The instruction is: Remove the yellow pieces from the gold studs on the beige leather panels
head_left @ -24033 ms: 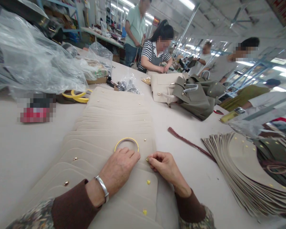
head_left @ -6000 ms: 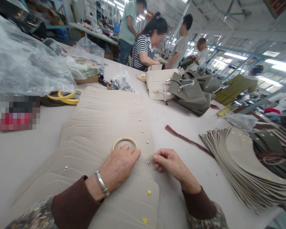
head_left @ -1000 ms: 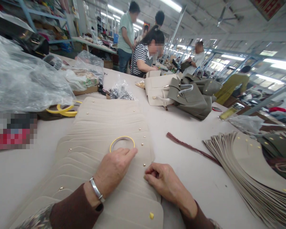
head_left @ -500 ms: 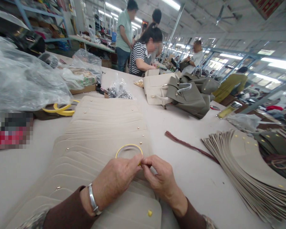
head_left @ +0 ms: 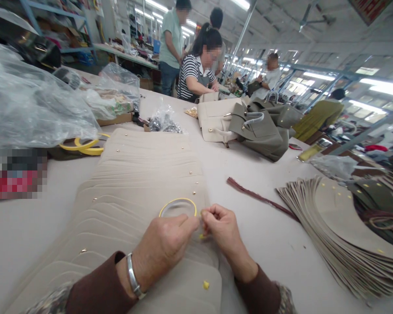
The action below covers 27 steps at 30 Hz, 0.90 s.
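My left hand (head_left: 168, 237) is closed round the lower edge of a thin roll of yellow tape (head_left: 180, 199), which stands up above the knuckles. Just to its right, my right hand (head_left: 223, 233) pinches a small piece of yellow tape (head_left: 201, 236) between thumb and fingers; part of the piece is hidden. Both hands hover over a fanned row of overlapping beige leather-like panels (head_left: 144, 170) with small gold metal studs. On the nearest panel, a yellow bit (head_left: 206, 284) sits close to the right corner.
To the right lie a fanned stack of beige panels (head_left: 334, 209) and a dark red cord bundle (head_left: 262, 198). Handbags (head_left: 258, 131) stand farther back, near a co-worker in stripes (head_left: 196, 78). Plastic bags (head_left: 36, 100) and more yellow tape rolls (head_left: 88, 148) are at left.
My right hand has moved a little to the right, away from my left hand, and a gap now shows between them. The left hand stays on the tape roll.
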{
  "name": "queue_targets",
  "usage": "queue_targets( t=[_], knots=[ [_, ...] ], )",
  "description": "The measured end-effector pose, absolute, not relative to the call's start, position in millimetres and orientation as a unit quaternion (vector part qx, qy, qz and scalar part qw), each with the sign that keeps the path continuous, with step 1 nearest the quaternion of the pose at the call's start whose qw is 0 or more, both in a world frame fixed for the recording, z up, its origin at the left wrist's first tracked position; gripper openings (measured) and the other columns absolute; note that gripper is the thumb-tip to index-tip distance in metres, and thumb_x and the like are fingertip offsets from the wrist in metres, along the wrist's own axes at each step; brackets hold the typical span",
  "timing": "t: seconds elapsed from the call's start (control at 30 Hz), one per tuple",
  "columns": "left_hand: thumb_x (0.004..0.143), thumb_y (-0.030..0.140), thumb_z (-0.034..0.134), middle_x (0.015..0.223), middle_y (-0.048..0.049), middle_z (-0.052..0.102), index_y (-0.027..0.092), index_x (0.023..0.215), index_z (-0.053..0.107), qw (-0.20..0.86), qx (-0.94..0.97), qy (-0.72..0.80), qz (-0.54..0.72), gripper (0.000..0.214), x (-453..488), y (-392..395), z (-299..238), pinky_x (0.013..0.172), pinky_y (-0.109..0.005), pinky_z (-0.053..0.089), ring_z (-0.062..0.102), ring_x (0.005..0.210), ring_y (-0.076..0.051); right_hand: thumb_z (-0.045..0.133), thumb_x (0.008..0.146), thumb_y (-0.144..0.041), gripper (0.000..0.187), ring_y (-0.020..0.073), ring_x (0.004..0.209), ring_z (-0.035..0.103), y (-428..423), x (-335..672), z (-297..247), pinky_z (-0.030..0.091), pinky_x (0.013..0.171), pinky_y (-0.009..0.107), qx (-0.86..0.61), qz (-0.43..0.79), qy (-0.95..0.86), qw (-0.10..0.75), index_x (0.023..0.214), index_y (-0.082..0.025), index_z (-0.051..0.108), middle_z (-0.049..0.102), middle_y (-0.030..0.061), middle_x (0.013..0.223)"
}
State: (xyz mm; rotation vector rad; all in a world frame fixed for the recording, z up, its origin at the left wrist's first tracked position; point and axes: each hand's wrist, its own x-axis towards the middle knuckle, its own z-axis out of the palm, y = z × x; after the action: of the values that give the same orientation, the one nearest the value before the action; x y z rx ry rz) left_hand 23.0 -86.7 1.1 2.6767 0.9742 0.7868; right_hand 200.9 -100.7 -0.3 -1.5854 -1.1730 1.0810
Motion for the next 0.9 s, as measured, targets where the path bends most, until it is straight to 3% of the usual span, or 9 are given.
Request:
queue_targets(
  t=[0.23,0.43,0.57,0.77,0.9],
  knots=[
    [0.09,0.014,0.051,0.086,-0.0033,0.063,0.019,0.086,0.055,0.059,0.92,0.378,0.086,0.007,22.4,-76.9,13.5,0.067,-0.034,0.043,0.054,0.079,-0.022,0.066,0.075,-0.035,0.024,0.0057,0.041,0.048,-95.4,220.1,-9.2,0.039,0.041,0.016,-0.638,0.494,-0.482,0.343,0.077,-0.012,0.069,0.061,-0.001,0.055],
    [0.09,0.008,0.046,0.087,-0.003,0.063,0.019,0.089,0.056,0.101,0.918,0.378,0.064,0.014,22.7,-73.8,13.1,0.072,-0.035,0.041,0.052,0.079,-0.021,0.062,0.077,-0.031,0.02,0.0065,0.041,0.046,-95.0,216.5,-8.1,0.039,0.041,0.017,-0.659,0.465,-0.522,0.277,0.075,-0.012,0.07,0.058,-0.0025,0.053],
    [0.088,0.006,0.046,0.086,-0.0029,0.062,0.019,0.088,0.055,0.1,0.919,0.374,0.079,0.016,22.6,-75.3,10.9,0.071,-0.036,0.04,0.052,0.078,-0.021,0.058,0.078,-0.025,0.018,0.0085,0.043,0.047,-96.3,212.8,-5.6,0.038,0.043,0.019,-0.652,0.396,-0.588,0.27,0.07,-0.014,0.07,0.059,-0.0025,0.052],
    [0.089,0.006,0.045,0.086,-0.0032,0.062,0.019,0.088,0.054,0.103,0.916,0.379,0.084,0.016,23.6,-74.3,8.4,0.07,-0.036,0.04,0.052,0.077,-0.022,0.056,0.079,-0.017,0.018,0.0131,0.055,0.059,-98.5,205.5,-3.1,0.041,0.053,0.021,-0.633,0.257,-0.686,0.249,0.068,-0.017,0.07,0.068,0.0009,0.061],
    [0.09,0.007,0.044,0.085,-0.0033,0.062,0.019,0.089,0.055,0.096,0.914,0.385,0.084,0.016,25.0,-74.1,7.3,0.071,-0.036,0.04,0.052,0.078,-0.022,0.06,0.08,-0.019,0.018,0.013,0.049,0.057,-100.4,210.3,-3.9,0.043,0.053,0.022,-0.642,0.24,-0.682,0.255,0.097,-0.016,0.068,0.065,-0.0026,0.057]
  ],
)
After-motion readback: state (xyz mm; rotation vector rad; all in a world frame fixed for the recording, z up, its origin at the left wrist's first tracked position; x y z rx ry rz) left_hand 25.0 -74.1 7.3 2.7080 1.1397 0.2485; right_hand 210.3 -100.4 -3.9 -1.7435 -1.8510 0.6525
